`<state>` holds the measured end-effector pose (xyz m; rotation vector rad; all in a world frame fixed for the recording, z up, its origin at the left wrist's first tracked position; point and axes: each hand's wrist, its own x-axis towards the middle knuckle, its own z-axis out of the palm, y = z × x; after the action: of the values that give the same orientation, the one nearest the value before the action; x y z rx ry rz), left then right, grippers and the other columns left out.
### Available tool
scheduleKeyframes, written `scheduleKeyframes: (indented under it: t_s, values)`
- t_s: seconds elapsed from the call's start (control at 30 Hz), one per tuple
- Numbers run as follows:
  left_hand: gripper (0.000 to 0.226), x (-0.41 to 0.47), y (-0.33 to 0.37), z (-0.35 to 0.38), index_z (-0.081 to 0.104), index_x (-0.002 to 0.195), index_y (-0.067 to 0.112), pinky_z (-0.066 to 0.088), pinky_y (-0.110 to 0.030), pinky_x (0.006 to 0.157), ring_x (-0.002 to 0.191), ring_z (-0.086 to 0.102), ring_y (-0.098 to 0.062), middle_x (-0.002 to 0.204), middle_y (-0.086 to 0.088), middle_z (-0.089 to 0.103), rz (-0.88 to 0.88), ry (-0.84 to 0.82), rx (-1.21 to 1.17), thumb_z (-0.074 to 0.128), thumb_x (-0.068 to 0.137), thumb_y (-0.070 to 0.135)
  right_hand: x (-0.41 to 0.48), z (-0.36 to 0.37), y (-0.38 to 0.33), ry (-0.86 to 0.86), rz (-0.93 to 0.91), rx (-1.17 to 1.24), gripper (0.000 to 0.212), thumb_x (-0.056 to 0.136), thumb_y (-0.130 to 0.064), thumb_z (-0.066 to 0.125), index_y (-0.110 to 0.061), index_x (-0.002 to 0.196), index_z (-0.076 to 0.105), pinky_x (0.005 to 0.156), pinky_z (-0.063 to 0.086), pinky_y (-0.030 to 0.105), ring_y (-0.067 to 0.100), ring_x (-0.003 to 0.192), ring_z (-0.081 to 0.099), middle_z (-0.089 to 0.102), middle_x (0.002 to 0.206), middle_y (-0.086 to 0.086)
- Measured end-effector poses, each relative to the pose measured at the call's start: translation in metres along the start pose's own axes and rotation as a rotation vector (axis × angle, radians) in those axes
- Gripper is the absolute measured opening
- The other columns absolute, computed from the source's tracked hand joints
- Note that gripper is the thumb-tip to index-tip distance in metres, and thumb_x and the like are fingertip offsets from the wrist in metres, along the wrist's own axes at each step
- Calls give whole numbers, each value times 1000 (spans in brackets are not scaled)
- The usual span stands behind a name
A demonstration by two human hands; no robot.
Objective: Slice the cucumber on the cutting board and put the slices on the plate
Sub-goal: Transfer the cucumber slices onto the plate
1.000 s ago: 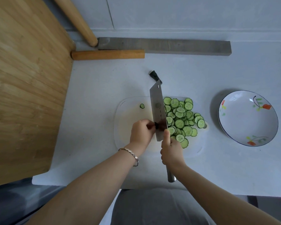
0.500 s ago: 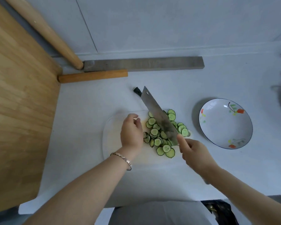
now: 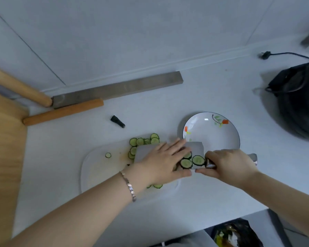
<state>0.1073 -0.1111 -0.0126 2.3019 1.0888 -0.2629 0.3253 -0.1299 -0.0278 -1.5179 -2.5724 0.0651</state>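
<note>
Slices (image 3: 197, 160): on the flat knife (image 3: 194, 147), over the cutting board's (image 3: 100, 173) right end.
Left hand (image 3: 161, 163): flat, pressing them down.
Right hand (image 3: 228, 164): grips the knife handle.
Plate (image 3: 212, 134): just beyond the blade; right hand nearer.

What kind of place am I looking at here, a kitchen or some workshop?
Most likely a home kitchen counter: a white cutting board with cucumber slices, a broad cleaver carrying some of them, and a flowered plate alongside on a pale worktop.
</note>
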Motion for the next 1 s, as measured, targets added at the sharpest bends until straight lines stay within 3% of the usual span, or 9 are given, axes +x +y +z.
scheduleKeyframes:
  t_s: [0.27, 0.4, 0.47, 0.57, 0.63, 0.73, 0.8, 0.9, 1.0]
  values:
    - [68, 87, 34, 3, -5, 143, 34, -6, -37, 117, 141, -15, -10, 155, 5, -14, 87, -93, -24, 30, 90, 59, -18, 6, 66, 139, 27, -13, 79, 92, -66, 14, -12, 47, 49, 37, 22, 19, 18, 26, 42, 42, 37, -3]
    - [63, 120, 43, 4, -4, 142, 39, -12, -39, 116, 140, -18, -10, 154, 8, -15, 47, -108, -97, 29, 91, 57, -22, 10, 84, 105, -10, -63, 60, 79, -63, 39, -12, 48, 50, 36, 26, 19, 21, 27, 44, 44, 37, -3]
    - [64, 135, 42, 6, -5, 141, 40, -14, -40, 115, 140, -20, -10, 154, 8, -17, 21, -98, -99, 28, 90, 59, -22, 11, 90, 89, -25, -70, 55, 75, -60, 42, -13, 49, 52, 35, 28, 18, 21, 29, 46, 46, 38, -4]
    - [64, 152, 36, 8, -5, 141, 42, -13, -42, 115, 140, -20, -10, 154, 7, -16, -72, -124, -126, 25, 89, 62, -23, 14, 96, 90, -19, -49, 60, 79, -64, 38, -13, 49, 50, 35, 31, 19, 22, 30, 47, 46, 39, -3]
    - [62, 162, 32, 7, -5, 141, 41, -13, -43, 115, 140, -20, -11, 154, 6, -15, -167, -123, -157, 24, 89, 61, -27, 16, 99, 100, -17, -33, 70, 88, -66, 25, -13, 49, 50, 35, 29, 19, 22, 30, 46, 46, 39, -3]
    - [60, 169, 29, 5, -5, 142, 37, -12, -44, 114, 141, -17, -12, 155, 4, -13, -277, -36, -122, 23, 92, 56, -30, 15, 102, 114, -40, -16, 76, 92, -65, 15, -14, 50, 51, 36, 26, 19, 22, 30, 45, 45, 39, -3]
    - [62, 167, 33, 4, -4, 143, 34, -11, -43, 114, 141, -17, -11, 155, 3, -12, -260, 23, -149, 24, 92, 56, -30, 12, 105, 116, -41, -12, 77, 93, -65, 14, -13, 50, 51, 38, 24, 19, 23, 30, 45, 45, 39, -2]
    - [66, 161, 42, 3, -1, 142, 38, -13, -41, 115, 140, -19, -10, 154, 8, -13, -77, -19, -130, 30, 89, 60, -29, 8, 109, 132, -37, -1, 76, 93, -65, 16, -13, 49, 51, 39, 24, 19, 23, 30, 45, 44, 38, -1]
    - [70, 166, 34, 1, -6, 142, 39, -13, -43, 114, 140, -21, -11, 154, 5, -17, -179, -35, -151, 29, 86, 65, -30, 5, 111, 127, -69, 13, 76, 93, -65, 18, -12, 50, 51, 35, 30, 22, 23, 30, 45, 44, 39, -1]
